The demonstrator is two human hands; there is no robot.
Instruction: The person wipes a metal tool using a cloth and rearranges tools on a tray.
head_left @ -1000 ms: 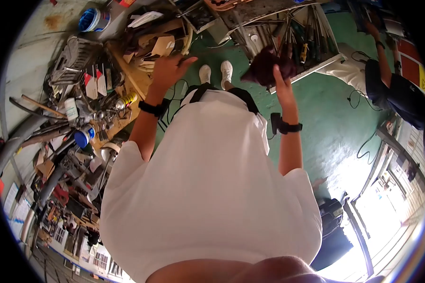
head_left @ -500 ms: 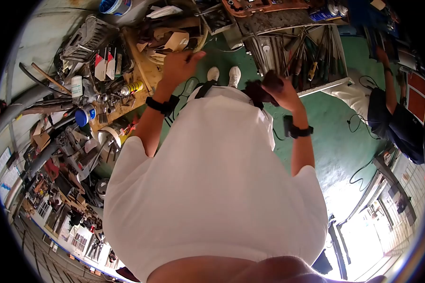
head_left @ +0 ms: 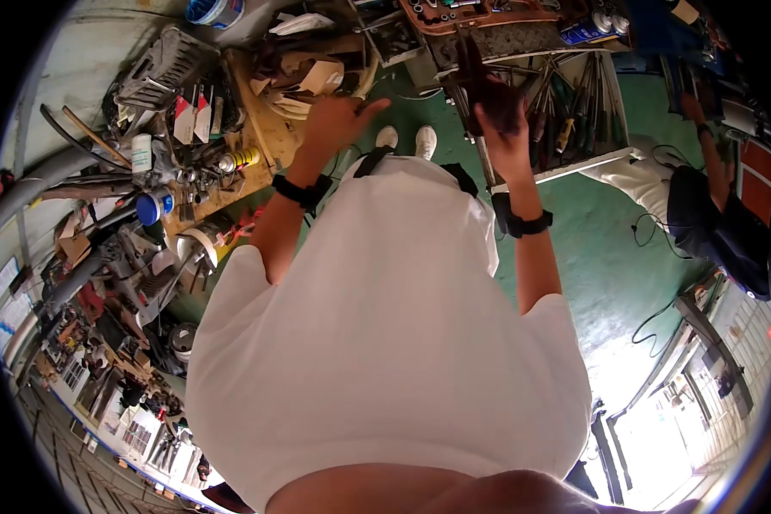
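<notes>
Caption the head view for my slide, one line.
Right hand holding a dark cloth by a tool-filled drawer; left hand, thumb extended.

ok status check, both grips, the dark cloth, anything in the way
Left grip: nothing seen in it. Right grip holding dark cloth. Cloth blocks view of part of open tool drawer.

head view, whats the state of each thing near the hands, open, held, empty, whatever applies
Right hand: gripping, raised
Dark red cloth: held in the right hand, bunched
Left hand: thumb out, nothing visible in it
Drawer: open, full of tools
Yellow-handled tool: lying in the drawer
Socket case: open
Left wristband: fastened
Right wristband: fastened
</notes>
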